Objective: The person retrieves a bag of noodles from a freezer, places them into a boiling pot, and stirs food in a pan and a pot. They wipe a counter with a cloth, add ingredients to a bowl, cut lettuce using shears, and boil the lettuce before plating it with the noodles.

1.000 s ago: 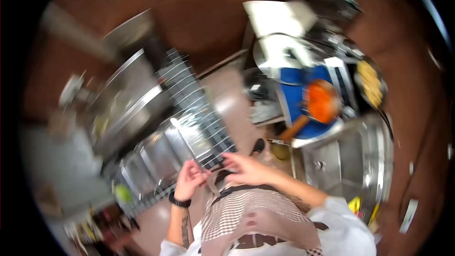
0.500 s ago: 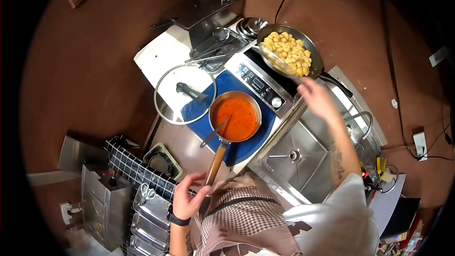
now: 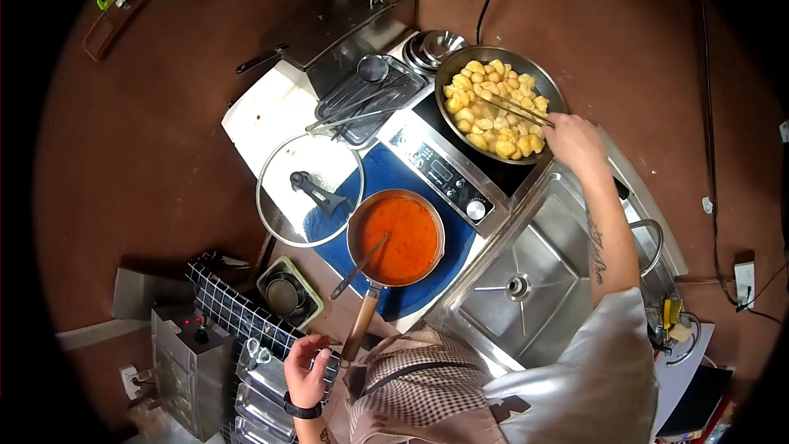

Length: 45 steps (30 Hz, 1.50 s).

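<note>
Overhead kitchen view. The right hand (image 3: 575, 141) pinches metal tongs (image 3: 511, 108) whose tips lie among golden, already browned pieces in a frying pan (image 3: 552, 90) on the cooktop (image 3: 444, 171). The left hand (image 3: 308, 372), fingers loosely curled, hangs empty beside the wooden handle of a saucepan (image 3: 396, 238) of orange sauce; the two foods remain uncombined.

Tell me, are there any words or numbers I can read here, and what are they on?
None can be read.
Cooker panel: small marks, too tiny to read.
Forearm: a line of tattoo writing, too blurred to read.
Apron: only checks show, no letters.
</note>
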{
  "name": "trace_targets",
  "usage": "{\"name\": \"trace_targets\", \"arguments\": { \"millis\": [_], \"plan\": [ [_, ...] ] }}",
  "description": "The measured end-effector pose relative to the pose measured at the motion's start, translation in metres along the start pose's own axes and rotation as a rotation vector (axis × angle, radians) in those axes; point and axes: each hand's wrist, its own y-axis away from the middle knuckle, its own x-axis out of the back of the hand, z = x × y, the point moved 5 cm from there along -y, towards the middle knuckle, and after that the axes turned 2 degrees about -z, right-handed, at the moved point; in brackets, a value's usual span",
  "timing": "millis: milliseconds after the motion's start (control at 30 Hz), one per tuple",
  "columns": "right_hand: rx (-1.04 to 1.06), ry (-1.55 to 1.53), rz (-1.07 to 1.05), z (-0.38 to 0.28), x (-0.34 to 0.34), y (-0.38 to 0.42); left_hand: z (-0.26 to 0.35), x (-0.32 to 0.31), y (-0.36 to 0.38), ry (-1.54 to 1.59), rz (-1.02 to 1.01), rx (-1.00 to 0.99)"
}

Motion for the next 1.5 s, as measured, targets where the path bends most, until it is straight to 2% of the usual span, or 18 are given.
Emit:
{"name": "trace_targets", "arguments": {
  "millis": [133, 267, 367, 467, 533, 633, 700, 767, 833, 900, 967, 1033, 1133, 1267, 1500],
  "plan": [
    [0.102, 0.052, -0.047, -0.007, -0.047, -0.04, 0.002, -0.012, -0.009, -0.02, -0.053, 0.01],
    [0.052, -0.07, 0.006, -0.003, -0.035, -0.018, 0.005, -0.012, -0.012, -0.022, -0.068, 0.002],
    [0.06, -0.083, 0.149, 0.006, -0.01, 0.023, -0.006, -0.006, -0.011, 0.034, -0.047, 0.002],
    [0.125, -0.203, 0.055, 0.003, 0.002, 0.072, -0.005, -0.006, -0.014, -0.004, -0.06, 0.003],
    [0.317, -0.247, 0.01, -0.021, -0.009, 0.108, -0.006, -0.009, -0.018, -0.022, -0.07, 0.007],
    [0.493, -0.216, -0.127, -0.058, -0.074, 0.145, -0.005, -0.016, -0.025, -0.001, -0.094, 0.014],
    [0.533, -0.111, -0.231, -0.082, -0.098, 0.158, 0.0, -0.018, -0.027, -0.019, -0.112, 0.019],
    [0.493, -0.109, -0.301, -0.083, -0.093, 0.162, 0.0, -0.017, -0.028, -0.016, -0.115, 0.016],
    [0.475, -0.226, -0.228, -0.06, -0.054, 0.158, -0.004, -0.011, -0.025, 0.013, -0.105, 0.008],
    [0.337, -0.212, -0.162, -0.03, 0.004, 0.149, -0.008, -0.005, -0.022, 0.011, -0.085, 0.016],
    [0.178, 0.006, 0.006, 0.006, 0.039, 0.129, -0.014, -0.004, -0.019, 0.034, -0.072, 0.026],
    [0.055, 0.139, -0.032, 0.032, 0.047, 0.099, -0.019, -0.006, -0.018, 0.075, -0.065, 0.037],
    [0.031, 0.21, -0.146, 0.034, 0.033, 0.067, -0.021, -0.011, -0.019, 0.034, -0.08, 0.045],
    [0.113, 0.114, -0.055, 0.05, -0.002, 0.04, -0.018, -0.017, -0.02, 0.02, -0.081, 0.043],
    [0.094, 0.003, 0.014, 0.062, 0.014, 0.06, -0.024, -0.017, -0.02, 0.034, -0.087, 0.068]
  ]
}}
